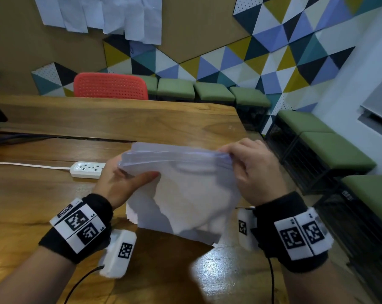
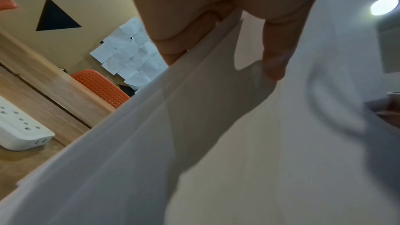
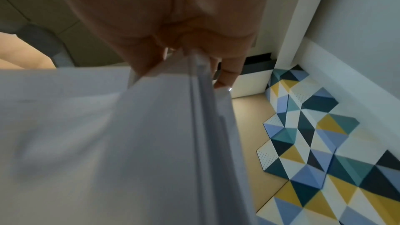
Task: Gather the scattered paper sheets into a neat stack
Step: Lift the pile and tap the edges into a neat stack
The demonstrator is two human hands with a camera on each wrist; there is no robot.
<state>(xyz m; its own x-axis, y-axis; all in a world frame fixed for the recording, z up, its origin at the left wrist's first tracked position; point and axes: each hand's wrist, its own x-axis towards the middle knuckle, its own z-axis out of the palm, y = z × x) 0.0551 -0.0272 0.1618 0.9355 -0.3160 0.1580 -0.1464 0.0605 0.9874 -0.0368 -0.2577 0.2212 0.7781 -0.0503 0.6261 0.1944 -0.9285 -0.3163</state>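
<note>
the left hand (image 1: 122, 183) and right hand (image 1: 254, 170) pinch opposite top corners of the paper stack (image 1: 181, 194), held upright above the wooden table (image 1: 54, 194). risk: its uneven lower edge suggests loose sheets may slide out if either pinch slackens. a white power strip (image 1: 88, 169) lies just beside the stack, limiting tapping space.

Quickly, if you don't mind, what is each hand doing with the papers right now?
Left hand: grips the left edge of the paper stack, thumb on its near face.
Right hand: pinches the stack's top right corner.
</note>
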